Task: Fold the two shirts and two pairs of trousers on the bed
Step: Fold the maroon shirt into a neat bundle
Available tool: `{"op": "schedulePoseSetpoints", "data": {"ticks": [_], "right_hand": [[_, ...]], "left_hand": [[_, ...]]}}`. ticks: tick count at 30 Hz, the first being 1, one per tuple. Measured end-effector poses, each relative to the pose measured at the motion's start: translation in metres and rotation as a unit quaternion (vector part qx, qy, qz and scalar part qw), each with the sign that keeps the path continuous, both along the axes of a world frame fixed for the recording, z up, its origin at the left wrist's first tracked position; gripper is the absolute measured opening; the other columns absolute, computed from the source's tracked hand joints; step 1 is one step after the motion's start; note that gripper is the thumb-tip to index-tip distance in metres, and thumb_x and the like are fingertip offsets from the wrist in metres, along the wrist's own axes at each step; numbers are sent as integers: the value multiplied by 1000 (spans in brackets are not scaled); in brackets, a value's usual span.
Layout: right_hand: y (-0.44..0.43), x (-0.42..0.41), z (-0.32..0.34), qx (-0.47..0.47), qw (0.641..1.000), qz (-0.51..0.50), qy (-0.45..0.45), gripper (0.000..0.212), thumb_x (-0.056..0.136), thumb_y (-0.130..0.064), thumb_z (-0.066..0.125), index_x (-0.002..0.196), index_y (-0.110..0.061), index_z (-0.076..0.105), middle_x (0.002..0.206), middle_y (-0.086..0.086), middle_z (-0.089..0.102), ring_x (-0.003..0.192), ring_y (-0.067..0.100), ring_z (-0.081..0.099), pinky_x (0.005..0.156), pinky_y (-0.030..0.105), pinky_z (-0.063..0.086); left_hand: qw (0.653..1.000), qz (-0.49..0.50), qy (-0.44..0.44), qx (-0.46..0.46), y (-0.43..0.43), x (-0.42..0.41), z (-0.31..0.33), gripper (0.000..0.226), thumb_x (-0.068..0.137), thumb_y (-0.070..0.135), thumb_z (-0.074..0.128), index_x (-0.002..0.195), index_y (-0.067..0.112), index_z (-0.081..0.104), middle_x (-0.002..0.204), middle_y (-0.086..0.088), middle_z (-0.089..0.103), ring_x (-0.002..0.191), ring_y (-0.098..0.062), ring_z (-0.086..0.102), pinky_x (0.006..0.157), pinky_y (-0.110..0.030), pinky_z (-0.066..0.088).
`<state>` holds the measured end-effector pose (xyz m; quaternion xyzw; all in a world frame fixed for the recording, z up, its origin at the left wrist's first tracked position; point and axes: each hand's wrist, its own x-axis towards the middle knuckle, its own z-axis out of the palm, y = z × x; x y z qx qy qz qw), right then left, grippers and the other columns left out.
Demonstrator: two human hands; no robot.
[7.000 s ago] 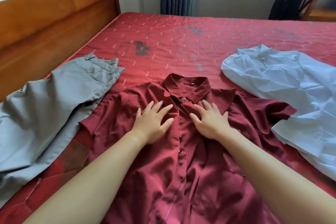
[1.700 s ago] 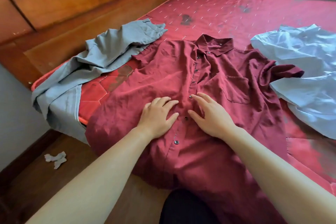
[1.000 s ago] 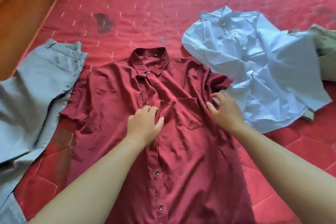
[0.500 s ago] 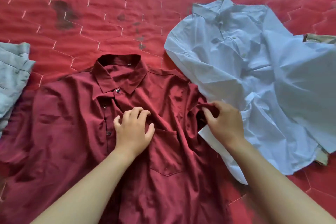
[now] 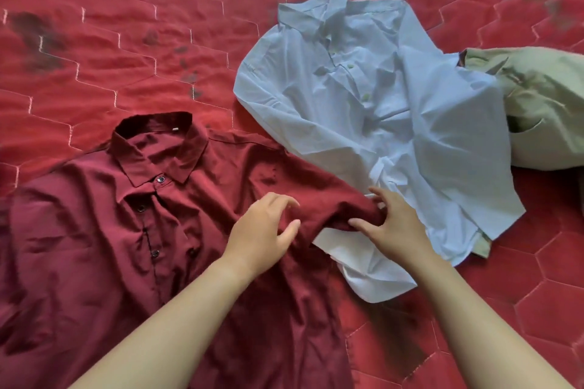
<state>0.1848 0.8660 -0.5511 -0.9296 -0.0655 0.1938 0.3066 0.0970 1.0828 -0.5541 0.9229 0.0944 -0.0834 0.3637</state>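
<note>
Sleeve of maroon shirt now drawn over blue shirt, pinched by right hand; left hand loosely open.

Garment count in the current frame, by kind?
Shirts: 2 (maroon shirt, light blue shirt)
Trousers: 1 (khaki-green trousers, cut off by the right edge)
Total: 3

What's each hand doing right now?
Left hand: open, over the maroon shirt, holding nothing.
Right hand: gripping the maroon shirt by its sleeve.
</note>
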Motion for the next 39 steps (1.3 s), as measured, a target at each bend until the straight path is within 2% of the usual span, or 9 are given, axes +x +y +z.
{"op": "schedulePoseSetpoints", "data": {"ticks": [2, 6, 9, 13, 17, 22, 26, 31, 39], "right_hand": [[-5, -2, -3, 24, 999, -26, 9, 40, 70, -29, 79, 107, -28, 62, 87, -22, 59, 83, 2, 58, 68, 1, 36], [-7, -1, 5, 138, 988, -69, -26, 16, 72, -23, 74, 77, -36, 66, 76, -17, 68, 73, 3, 64, 63, 13, 45], [-9, 1, 11, 173, 983, -47, -47, 22, 73, -20, 74, 83, -37, 64, 78, -17, 66, 71, 3, 61, 62, 10, 42], [-30, -4, -3, 57, 998, 19, 17, 43, 70, -30, 78, 109, -30, 59, 99, -17, 58, 88, -1, 53, 74, 2, 35], [-58, -16, -17, -22, 1000, 6, -16, 62, 72, -30, 76, 126, -17, 50, 126, -4, 44, 115, 13, 45, 94, 17, 30], [-65, -35, -30, -28, 999, 29, 6, 64, 78, -33, 71, 134, -20, 44, 147, -3, 32, 136, 14, 26, 106, 24, 23], [-60, -37, -24, -7, 999, 28, -17, 69, 76, -36, 72, 137, -20, 42, 149, -3, 31, 138, 12, 24, 109, 25, 21], [-33, -49, 6, 14, 998, 48, -40, 64, 75, -28, 72, 133, -20, 45, 142, -4, 39, 131, 12, 34, 101, 21, 25], [87, -104, 34, 66, 991, 114, -18, 54, 78, -22, 72, 127, -14, 52, 134, -1, 46, 126, 12, 42, 103, 16, 28]], "left_hand": [[996, -45, 67, 49, -11, 3, -7, 41, 89, 42, 51, 128, 31, 48, 130, 9, 48, 121, -13, 46, 96, -36, 42], [978, -65, 151, 131, -16, 3, -16, 53, 93, 47, 41, 143, 32, 30, 151, 7, 27, 138, -11, 24, 107, -41, 33], [983, -46, 138, 108, -13, 6, -7, 53, 93, 43, 44, 142, 29, 33, 148, 6, 32, 135, -13, 30, 104, -37, 36], [994, -39, 55, 82, -20, 19, 12, 36, 89, 37, 52, 123, 27, 52, 125, 10, 51, 115, -14, 49, 90, -33, 44], [999, -36, -9, 29, -53, 34, 19, 18, 83, 33, 60, 100, 28, 60, 100, 12, 56, 96, -13, 55, 79, -34, 48], [995, -45, 32, 79, -86, 44, -3, 45, 75, 38, 67, 119, 37, 53, 112, 11, 51, 102, -12, 51, 79, -34, 49], [1000, 11, -9, 21, -72, 47, -4, 19, 79, 22, 63, 98, 26, 65, 95, 9, 62, 92, -15, 59, 76, -34, 48], [992, 115, -48, -25, -17, 12, 30, 12, 78, 18, 69, 89, 23, 68, 85, 8, 67, 75, -12, 62, 69, -26, 47], [918, 394, -27, -43, 129, -108, 53, 9, 83, 23, 68, 84, 14, 66, 77, -4, 69, 72, -19, 62, 67, -32, 44]]}}
